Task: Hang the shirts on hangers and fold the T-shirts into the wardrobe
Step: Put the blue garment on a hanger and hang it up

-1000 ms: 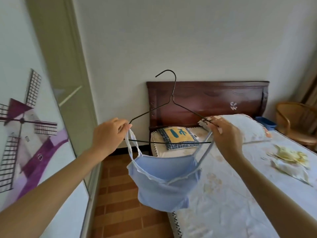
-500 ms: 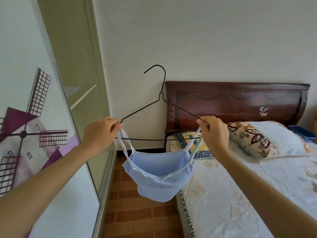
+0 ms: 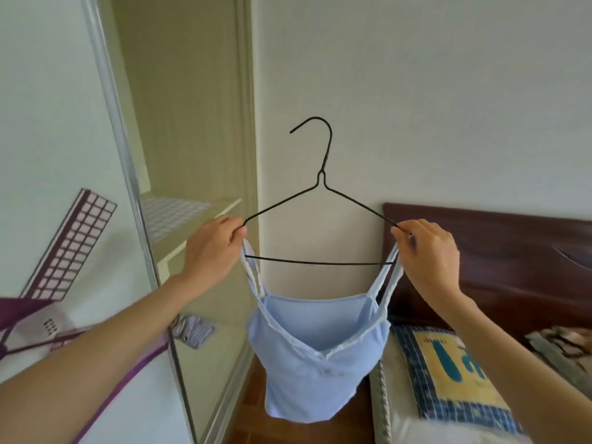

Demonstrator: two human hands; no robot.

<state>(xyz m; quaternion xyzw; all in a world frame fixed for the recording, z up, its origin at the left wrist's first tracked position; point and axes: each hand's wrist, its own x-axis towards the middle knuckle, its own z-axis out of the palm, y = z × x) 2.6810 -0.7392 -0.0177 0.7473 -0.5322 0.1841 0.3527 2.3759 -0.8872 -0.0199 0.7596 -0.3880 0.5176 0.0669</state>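
Beside wardrobe and bed (pillows): white wall.

Your left hand and right hand are bare, forearms uncovered, no sleeves showing at all.

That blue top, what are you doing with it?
A person is holding up a black wire hanger, with the left hand and right hand each pinching one end. A light blue strappy top hangs from it by its straps. The open wardrobe is just to the left.
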